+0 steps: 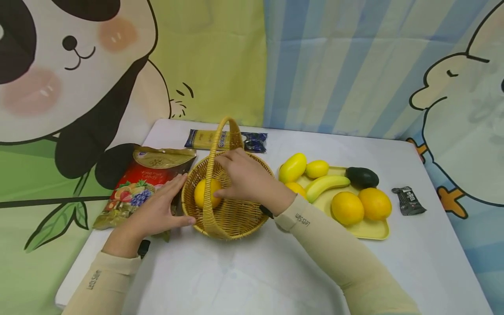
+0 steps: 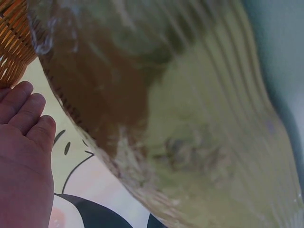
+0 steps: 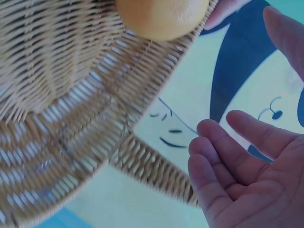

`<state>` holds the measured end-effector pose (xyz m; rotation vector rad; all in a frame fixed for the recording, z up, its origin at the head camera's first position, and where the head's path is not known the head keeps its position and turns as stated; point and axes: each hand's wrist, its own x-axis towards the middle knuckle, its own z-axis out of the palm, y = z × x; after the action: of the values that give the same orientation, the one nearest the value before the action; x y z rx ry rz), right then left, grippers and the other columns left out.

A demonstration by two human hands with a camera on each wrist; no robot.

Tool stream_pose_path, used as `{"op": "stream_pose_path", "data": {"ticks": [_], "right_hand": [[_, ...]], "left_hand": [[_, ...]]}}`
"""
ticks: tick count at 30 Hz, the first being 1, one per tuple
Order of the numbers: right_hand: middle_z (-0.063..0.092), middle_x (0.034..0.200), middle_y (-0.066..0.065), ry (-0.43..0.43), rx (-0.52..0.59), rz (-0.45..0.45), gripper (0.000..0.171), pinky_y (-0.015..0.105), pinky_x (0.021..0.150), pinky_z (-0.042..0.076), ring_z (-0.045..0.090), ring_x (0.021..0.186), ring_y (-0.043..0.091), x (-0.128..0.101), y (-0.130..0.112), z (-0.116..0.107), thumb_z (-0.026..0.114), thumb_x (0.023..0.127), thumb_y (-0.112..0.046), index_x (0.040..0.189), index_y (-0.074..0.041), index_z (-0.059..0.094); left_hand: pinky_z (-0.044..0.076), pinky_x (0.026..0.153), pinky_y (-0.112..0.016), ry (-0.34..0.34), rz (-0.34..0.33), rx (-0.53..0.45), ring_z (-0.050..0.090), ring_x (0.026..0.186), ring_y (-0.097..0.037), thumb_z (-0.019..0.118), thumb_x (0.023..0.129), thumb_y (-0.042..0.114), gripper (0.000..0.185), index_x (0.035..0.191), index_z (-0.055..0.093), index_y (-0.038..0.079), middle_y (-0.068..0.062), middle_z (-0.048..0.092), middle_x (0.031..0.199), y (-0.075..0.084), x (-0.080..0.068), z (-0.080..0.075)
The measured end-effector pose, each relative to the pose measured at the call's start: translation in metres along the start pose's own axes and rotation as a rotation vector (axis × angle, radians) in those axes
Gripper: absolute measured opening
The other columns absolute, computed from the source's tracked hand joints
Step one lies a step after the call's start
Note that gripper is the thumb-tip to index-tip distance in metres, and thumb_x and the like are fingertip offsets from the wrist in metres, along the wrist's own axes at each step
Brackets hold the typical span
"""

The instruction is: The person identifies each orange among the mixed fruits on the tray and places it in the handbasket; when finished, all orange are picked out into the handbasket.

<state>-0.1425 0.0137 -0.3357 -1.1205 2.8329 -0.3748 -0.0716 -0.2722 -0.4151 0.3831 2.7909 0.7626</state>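
A wicker basket [image 1: 240, 221] with an arched handle stands on the white table, and an orange [image 1: 200, 193] lies in its left side. Over the basket reaches my right hand [image 1: 250, 177], close to the handle. In the right wrist view its fingers are apart and loosely bent, with nothing between them; the orange [image 3: 164, 16] sits beyond them. My left hand [image 1: 159, 214] is at the basket's left rim with fingers extended. In the left wrist view its fingertips [image 2: 35, 107] are by the wicker, beside a candy bag [image 2: 190, 95]; whether they touch is unclear.
The red and gold candy bag [image 1: 138, 186] lies left of the basket, a pasta packet [image 1: 204, 139] behind it. To the right, a yellow tray [image 1: 374, 232] bears oranges [image 1: 348, 208], a banana [image 1: 327, 186], yellow fruits [image 1: 292, 167] and a dark oval one [image 1: 362, 177]. Farther right is a small black packet [image 1: 409, 201].
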Motion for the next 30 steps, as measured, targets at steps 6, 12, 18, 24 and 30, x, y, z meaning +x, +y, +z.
{"op": "stream_pose_path", "data": {"ticks": [6, 12, 18, 24, 30], "right_hand": [[0.053, 0.155, 0.007, 0.064, 0.027, 0.057, 0.094, 0.04, 0.121, 0.044, 0.046, 0.141, 0.025, -0.022, 0.016, -0.013, 0.083, 0.083, -0.059, 0.157, -0.013, 0.047], [0.051, 0.156, 0.008, 0.104, 0.05, 0.104, 0.093, 0.043, 0.121, 0.043, 0.045, 0.142, 0.028, -0.042, 0.031, -0.024, 0.08, 0.085, -0.06, 0.157, -0.012, 0.046], [0.051, 0.157, 0.009, 0.129, 0.074, 0.156, 0.093, 0.047, 0.122, 0.041, 0.043, 0.144, 0.031, -0.058, 0.042, -0.028, 0.081, 0.085, -0.059, 0.157, -0.013, 0.046], [0.051, 0.158, 0.011, 0.17, 0.099, 0.186, 0.094, 0.05, 0.121, 0.041, 0.043, 0.145, 0.033, -0.075, 0.052, -0.031, 0.084, 0.084, -0.055, 0.157, -0.011, 0.045], [0.051, 0.157, 0.011, 0.197, 0.114, 0.233, 0.093, 0.053, 0.119, 0.043, 0.043, 0.144, 0.034, -0.091, 0.063, -0.034, 0.085, 0.085, -0.051, 0.158, -0.012, 0.045]], "left_hand": [[0.023, 0.12, -0.078, 0.0, 0.003, 0.006, 0.018, 0.161, -0.045, 0.082, 0.075, 0.071, 0.127, 0.17, 0.011, 0.024, -0.012, 0.016, 0.177, 0.001, 0.001, 0.0], [0.022, 0.12, -0.078, 0.003, 0.012, 0.0, 0.018, 0.161, -0.046, 0.084, 0.076, 0.069, 0.127, 0.17, 0.012, 0.022, -0.013, 0.016, 0.177, 0.001, 0.001, 0.0], [0.022, 0.12, -0.079, 0.001, 0.005, 0.0, 0.018, 0.161, -0.046, 0.083, 0.076, 0.07, 0.127, 0.17, 0.012, 0.023, -0.012, 0.016, 0.177, 0.001, -0.001, -0.001], [0.022, 0.12, -0.079, -0.01, -0.012, 0.002, 0.017, 0.161, -0.045, 0.082, 0.076, 0.071, 0.128, 0.17, 0.01, 0.024, -0.011, 0.015, 0.177, 0.002, -0.002, -0.002], [0.022, 0.12, -0.079, -0.013, -0.015, 0.007, 0.017, 0.162, -0.045, 0.081, 0.075, 0.073, 0.128, 0.17, 0.01, 0.024, -0.01, 0.015, 0.177, 0.003, -0.001, -0.002]]}}
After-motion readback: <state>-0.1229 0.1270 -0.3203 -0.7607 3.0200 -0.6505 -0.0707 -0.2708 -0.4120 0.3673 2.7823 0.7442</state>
